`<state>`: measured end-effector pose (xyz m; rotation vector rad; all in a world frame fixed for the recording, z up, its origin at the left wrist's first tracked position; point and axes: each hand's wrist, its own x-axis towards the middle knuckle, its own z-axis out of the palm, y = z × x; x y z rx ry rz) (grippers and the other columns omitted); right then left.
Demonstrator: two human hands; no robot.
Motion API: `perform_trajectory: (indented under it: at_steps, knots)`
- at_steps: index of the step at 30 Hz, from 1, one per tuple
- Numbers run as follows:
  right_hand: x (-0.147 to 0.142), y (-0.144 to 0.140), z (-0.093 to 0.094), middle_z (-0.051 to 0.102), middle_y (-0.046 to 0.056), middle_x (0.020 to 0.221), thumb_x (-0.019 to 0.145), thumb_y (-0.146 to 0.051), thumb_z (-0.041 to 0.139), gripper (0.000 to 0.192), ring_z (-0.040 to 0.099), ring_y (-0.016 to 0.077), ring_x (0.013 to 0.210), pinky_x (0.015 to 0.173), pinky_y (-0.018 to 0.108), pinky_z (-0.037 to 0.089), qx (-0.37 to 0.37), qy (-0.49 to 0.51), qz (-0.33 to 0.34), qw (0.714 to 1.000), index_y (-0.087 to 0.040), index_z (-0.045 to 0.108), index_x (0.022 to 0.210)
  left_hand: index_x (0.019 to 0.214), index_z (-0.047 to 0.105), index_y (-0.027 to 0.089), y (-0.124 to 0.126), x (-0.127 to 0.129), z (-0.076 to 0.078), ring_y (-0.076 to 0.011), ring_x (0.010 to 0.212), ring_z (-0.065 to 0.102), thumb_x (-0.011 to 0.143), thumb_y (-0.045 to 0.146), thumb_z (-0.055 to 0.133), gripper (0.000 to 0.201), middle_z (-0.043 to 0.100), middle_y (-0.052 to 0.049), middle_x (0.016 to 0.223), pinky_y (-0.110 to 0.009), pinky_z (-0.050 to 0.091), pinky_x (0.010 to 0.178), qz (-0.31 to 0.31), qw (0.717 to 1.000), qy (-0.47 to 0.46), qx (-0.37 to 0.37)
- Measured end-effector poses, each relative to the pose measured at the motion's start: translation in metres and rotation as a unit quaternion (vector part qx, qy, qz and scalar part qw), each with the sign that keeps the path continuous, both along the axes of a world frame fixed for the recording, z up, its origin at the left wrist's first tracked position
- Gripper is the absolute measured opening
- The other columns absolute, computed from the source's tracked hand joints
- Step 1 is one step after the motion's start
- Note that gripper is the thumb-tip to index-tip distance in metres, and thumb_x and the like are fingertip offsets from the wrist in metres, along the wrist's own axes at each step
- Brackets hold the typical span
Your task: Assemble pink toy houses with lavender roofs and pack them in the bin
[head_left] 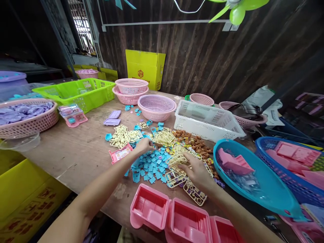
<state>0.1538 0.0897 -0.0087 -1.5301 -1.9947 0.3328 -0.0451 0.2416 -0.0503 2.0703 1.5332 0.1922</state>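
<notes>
My left hand [144,145] is curled with its fingers together above a pile of small blue plastic pieces [154,165]; whatever is in its fingertips is too small to make out. My right hand [194,168] has its thumb and fingers around a cream plastic parts frame [177,161] at the right of that pile. More cream frames [194,193] lie under and in front of it. A heap of cream parts [123,136] and a pink plastic piece with a printed panel [120,153] lie left of my left hand. Brown small figures [199,145] are heaped beyond my right hand.
Pink open boxes [149,206] line the table's near edge. A turquoise basin [268,189] and a blue basket [263,145] hold pink parts at right. A white basket [207,123], a lilac basket [157,104] and a green crate [96,94] stand farther back.
</notes>
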Motion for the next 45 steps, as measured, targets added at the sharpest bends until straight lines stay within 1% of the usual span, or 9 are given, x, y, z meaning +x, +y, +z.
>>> perform_trajectory:
  at_steps: [6,9,12,18,23,32,37,41,45]
  knots:
    - [-0.033,0.016,0.001,0.054,0.014,0.121,0.081,-0.006,0.049,0.022,0.051,0.0225,0.110,0.088,0.039,0.046,0.061,-0.097,0.150,0.982,-0.016,0.054,0.099,0.077,0.068,0.015,-0.039,-0.007,0.028,-0.0094,0.050,0.053,0.072,0.028,0.067,0.014,0.056,0.004,0.055,-0.019,0.036,0.047,-0.083,0.992,-0.081,-0.041]
    - [-0.046,0.023,0.001,0.060,0.012,0.105,0.079,-0.006,0.052,0.020,0.057,0.0208,0.093,0.076,0.035,0.049,0.033,-0.149,0.165,0.974,-0.015,0.053,0.097,0.085,0.069,0.018,-0.052,-0.026,0.038,-0.0090,0.048,0.054,0.079,0.028,0.057,0.017,0.058,0.004,0.056,-0.019,0.039,0.048,-0.105,0.990,-0.079,-0.056]
    - [-0.045,0.021,0.003,0.061,0.007,0.083,0.080,-0.005,0.050,0.013,0.056,0.0192,0.077,0.069,0.033,0.048,0.052,-0.172,0.134,0.975,-0.016,0.053,0.086,0.086,0.069,0.018,-0.046,-0.064,0.036,-0.0131,0.066,0.062,0.082,0.025,0.051,0.020,0.067,0.000,0.072,-0.021,0.043,0.060,-0.039,0.999,0.005,0.000]
    - [-0.033,0.000,0.009,0.063,0.009,0.088,0.085,-0.009,0.044,0.014,0.059,0.0212,0.082,0.070,0.035,0.051,0.115,-0.087,0.123,0.982,-0.017,0.052,0.093,0.082,0.068,0.013,-0.032,-0.119,0.006,-0.0308,0.094,0.060,0.075,0.025,0.060,0.016,0.068,-0.015,0.091,-0.036,0.041,0.078,0.077,0.980,0.176,0.047]
    - [-0.040,-0.013,0.016,0.063,0.009,0.088,0.087,-0.011,0.043,0.014,0.060,0.0212,0.081,0.070,0.036,0.053,0.136,-0.066,0.134,0.979,-0.017,0.051,0.098,0.080,0.069,0.017,-0.033,-0.118,-0.008,-0.0303,0.097,0.059,0.076,0.029,0.058,0.017,0.069,-0.013,0.091,-0.038,0.035,0.083,0.067,0.972,0.216,0.058]
    - [-0.037,-0.031,0.024,0.064,0.009,0.088,0.091,-0.016,0.039,0.013,0.061,0.0211,0.081,0.069,0.036,0.053,0.181,-0.061,0.128,0.973,-0.017,0.050,0.098,0.076,0.071,0.021,-0.032,-0.122,-0.006,-0.0222,0.089,0.061,0.075,0.026,0.055,0.017,0.071,-0.004,0.081,-0.031,0.033,0.080,0.083,0.972,0.209,0.069]
    - [-0.031,-0.041,0.026,0.064,0.010,0.089,0.090,-0.014,0.038,0.015,0.061,0.0210,0.082,0.070,0.035,0.054,0.170,-0.066,0.111,0.977,-0.018,0.050,0.099,0.087,0.070,0.024,-0.032,-0.124,-0.010,-0.0234,0.094,0.059,0.075,0.038,0.056,0.023,0.069,-0.005,0.099,-0.031,0.034,0.076,0.075,0.974,0.200,0.079]
    - [-0.028,-0.045,0.027,0.064,0.010,0.091,0.090,-0.016,0.039,0.016,0.061,0.0220,0.085,0.071,0.036,0.054,0.174,-0.058,0.108,0.977,-0.019,0.050,0.100,0.076,0.072,0.021,-0.029,-0.123,-0.010,-0.0243,0.091,0.060,0.074,0.034,0.058,0.019,0.072,-0.007,0.087,-0.031,0.034,0.077,0.067,0.975,0.199,0.069]
    - [-0.027,-0.046,0.025,0.064,0.010,0.091,0.087,-0.013,0.040,0.020,0.061,0.0222,0.086,0.072,0.037,0.053,0.175,-0.035,0.105,0.978,-0.019,0.051,0.103,0.084,0.073,0.024,-0.028,-0.124,-0.009,-0.0244,0.096,0.060,0.073,0.032,0.060,0.019,0.072,-0.006,0.093,-0.030,0.035,0.079,0.076,0.977,0.191,0.062]
